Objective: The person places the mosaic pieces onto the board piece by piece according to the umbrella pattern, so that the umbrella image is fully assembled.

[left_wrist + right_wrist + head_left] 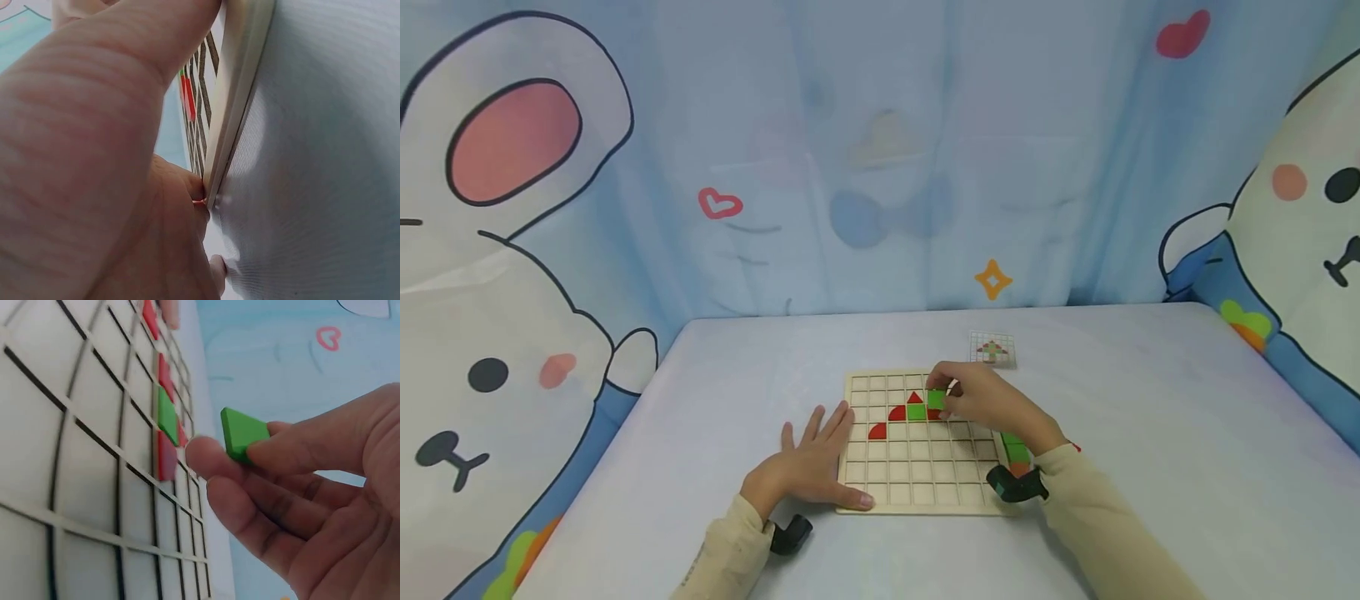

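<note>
My right hand (981, 396) pinches a green square tile (245, 432) between thumb and fingers, above the upper part of a wooden grid board (898, 497). On the board's squares lie a red triangle (914, 398), another green square (916, 412) and red rounded pieces (877, 431), one partly hidden by the held tile in the head view. Fingers spread, my left hand (808, 467) rests along the board's left edge. Its thumb lies on the near left corner, and the left wrist view shows fingertips right at the board's side.
Behind the board lies a small card (992, 349) printed with a gridded pattern. More green tiles (1016, 448) and an orange piece (1019, 469) sit by the board's right edge, partly under my right forearm. A printed blue curtain (880, 167) hangs behind the white table (1157, 400).
</note>
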### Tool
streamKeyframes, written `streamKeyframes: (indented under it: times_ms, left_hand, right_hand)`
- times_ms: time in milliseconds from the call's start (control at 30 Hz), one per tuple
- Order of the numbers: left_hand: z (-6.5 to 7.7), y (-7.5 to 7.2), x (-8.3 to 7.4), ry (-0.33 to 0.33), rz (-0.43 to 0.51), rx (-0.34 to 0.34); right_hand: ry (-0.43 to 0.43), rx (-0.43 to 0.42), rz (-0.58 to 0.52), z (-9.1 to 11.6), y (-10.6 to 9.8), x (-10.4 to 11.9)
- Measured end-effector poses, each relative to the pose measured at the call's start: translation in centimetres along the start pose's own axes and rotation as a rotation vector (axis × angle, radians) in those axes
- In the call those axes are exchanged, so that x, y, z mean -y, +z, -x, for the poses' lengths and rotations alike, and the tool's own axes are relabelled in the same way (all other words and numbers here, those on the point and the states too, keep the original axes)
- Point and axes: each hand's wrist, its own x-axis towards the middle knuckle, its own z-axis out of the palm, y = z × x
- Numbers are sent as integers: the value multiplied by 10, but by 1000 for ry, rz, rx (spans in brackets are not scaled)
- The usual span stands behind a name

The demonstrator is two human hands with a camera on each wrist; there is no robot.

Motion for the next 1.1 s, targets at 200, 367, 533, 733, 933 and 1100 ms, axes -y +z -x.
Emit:
streamKeyframes:
  times_ms: [200, 367, 533, 733, 933, 1100]
  left_hand:
    - [-1, -2, -1, -2, -6, 12]
    - [0, -4, -4, -14, -10, 10]
    - [0, -2, -3, -16, -17, 14]
    - [-3, -1, 0, -8, -21, 19]
    - [-2, -1, 0, -3, -10, 22]
    - [-4, 1, 1, -12, -25, 18]
  right_hand:
    - [-57, -28, -9, -6, 16, 5]
    - [-88, -17, -37, -12, 29, 9]
    - [-107, -6, -51, -12, 37, 11]
    - [-86, -19, -22, -11, 42, 13]
    - [-75, -32, 47, -14, 48, 11]
    - [-75, -48, 74, -15, 51, 8]
